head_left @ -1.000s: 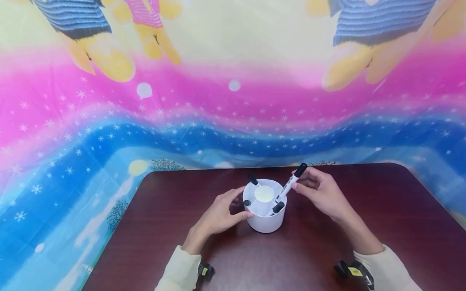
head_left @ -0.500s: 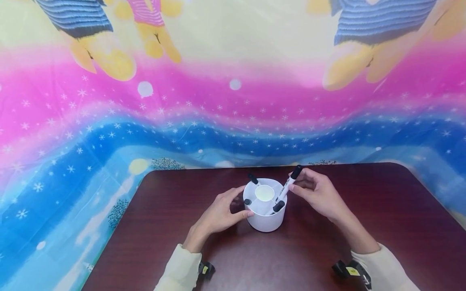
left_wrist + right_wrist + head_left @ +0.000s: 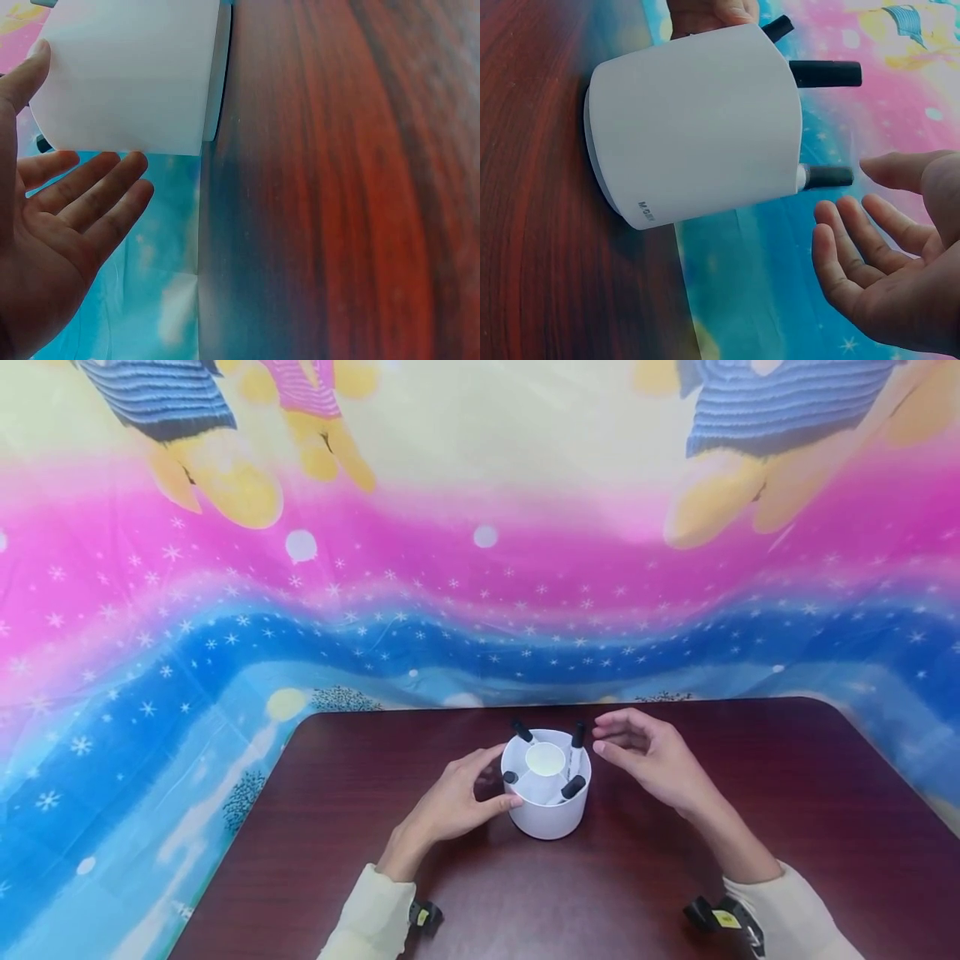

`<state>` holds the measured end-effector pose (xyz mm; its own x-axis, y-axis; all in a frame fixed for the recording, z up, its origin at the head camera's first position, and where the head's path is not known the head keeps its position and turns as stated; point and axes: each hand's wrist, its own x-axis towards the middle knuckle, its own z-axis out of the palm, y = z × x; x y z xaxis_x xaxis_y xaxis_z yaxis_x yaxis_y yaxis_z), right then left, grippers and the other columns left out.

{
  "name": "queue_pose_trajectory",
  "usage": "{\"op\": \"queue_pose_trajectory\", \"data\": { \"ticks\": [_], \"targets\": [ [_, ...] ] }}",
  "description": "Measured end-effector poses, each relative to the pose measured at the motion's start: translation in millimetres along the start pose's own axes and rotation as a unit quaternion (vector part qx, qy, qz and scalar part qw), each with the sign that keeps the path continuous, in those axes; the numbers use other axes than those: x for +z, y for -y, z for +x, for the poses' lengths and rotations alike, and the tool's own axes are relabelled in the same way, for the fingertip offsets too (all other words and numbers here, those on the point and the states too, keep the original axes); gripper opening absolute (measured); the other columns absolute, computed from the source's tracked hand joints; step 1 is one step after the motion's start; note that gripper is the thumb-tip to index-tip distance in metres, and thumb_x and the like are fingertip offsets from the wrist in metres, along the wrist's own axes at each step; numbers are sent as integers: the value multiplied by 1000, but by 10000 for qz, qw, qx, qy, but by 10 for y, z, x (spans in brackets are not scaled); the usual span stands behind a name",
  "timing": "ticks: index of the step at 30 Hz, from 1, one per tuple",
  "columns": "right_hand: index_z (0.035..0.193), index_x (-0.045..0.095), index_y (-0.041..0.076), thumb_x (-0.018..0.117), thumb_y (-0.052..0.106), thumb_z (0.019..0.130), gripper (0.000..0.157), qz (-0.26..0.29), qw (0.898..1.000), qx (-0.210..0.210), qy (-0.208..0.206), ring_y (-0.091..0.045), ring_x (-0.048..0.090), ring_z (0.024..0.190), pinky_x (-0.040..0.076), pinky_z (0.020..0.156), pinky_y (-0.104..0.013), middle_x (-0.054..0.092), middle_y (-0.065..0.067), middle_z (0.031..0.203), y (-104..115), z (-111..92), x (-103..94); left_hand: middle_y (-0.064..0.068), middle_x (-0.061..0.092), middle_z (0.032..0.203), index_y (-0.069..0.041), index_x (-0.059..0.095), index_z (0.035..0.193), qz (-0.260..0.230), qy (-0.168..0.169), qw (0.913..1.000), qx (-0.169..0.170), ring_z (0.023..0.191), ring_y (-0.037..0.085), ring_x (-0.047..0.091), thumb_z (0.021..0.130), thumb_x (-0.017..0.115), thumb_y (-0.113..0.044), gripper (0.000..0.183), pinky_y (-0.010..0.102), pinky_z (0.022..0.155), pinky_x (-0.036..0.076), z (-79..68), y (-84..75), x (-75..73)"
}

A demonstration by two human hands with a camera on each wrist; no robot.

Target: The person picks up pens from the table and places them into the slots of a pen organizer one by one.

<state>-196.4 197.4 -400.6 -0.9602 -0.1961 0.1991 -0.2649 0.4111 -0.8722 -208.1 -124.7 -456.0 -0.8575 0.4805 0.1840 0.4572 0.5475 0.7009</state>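
A round white pen holder [image 3: 548, 820] with compartments and a pale round centre stands upright on the table. Several black-capped markers lean in it, among them a white-barrelled marker [image 3: 577, 752] at its right side. My left hand [image 3: 455, 797] rests against the holder's left side, thumb on the near wall by the rim. In the left wrist view its fingers [image 3: 112, 196] are fairly straight, their tips at the wall. My right hand [image 3: 663, 760] hovers just right of the holder, holding nothing. In the right wrist view its loosely bent fingers are apart from the nearest marker cap [image 3: 831, 176].
The dark reddish wooden table [image 3: 360, 760] carries the holder. A colourful printed cloth [image 3: 465, 585] hangs behind and beside it. Black straps with small devices [image 3: 712, 917] sit on both wrists, over cream sleeves.
The marker that my right hand was holding aslant has dropped into the holder's right side and stands more upright. My right fingers have let go of it. My left hand has stayed in place.
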Motion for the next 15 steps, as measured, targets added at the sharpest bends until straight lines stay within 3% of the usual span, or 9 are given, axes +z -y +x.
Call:
{"op": "queue_pose_trajectory", "data": {
  "ticks": [9, 15],
  "targets": [
    [137, 66, 7, 74, 24, 103, 38, -214, 9998, 24, -50, -7, 71, 110, 57, 92, -16, 73, -16, 131, 46, -45, -74, -5, 67, 142, -31, 48, 162, 51, 15, 10000, -13, 121, 17, 72, 93, 83, -50, 80, 41, 107, 59, 12, -6, 20],
    [138, 66, 9, 74, 26, 104, 39, -454, 9988, -83, -161, 4, 68, 109, 56, 92, -13, 74, -12, 132, -22, -133, -148, 1, 66, 145, -20, 47, 163, -16, 19, 10000, 56, 123, 20, 73, 94, 81, -51, 83, 42, 107, 60, -3, 23, 12]
  ]
}}
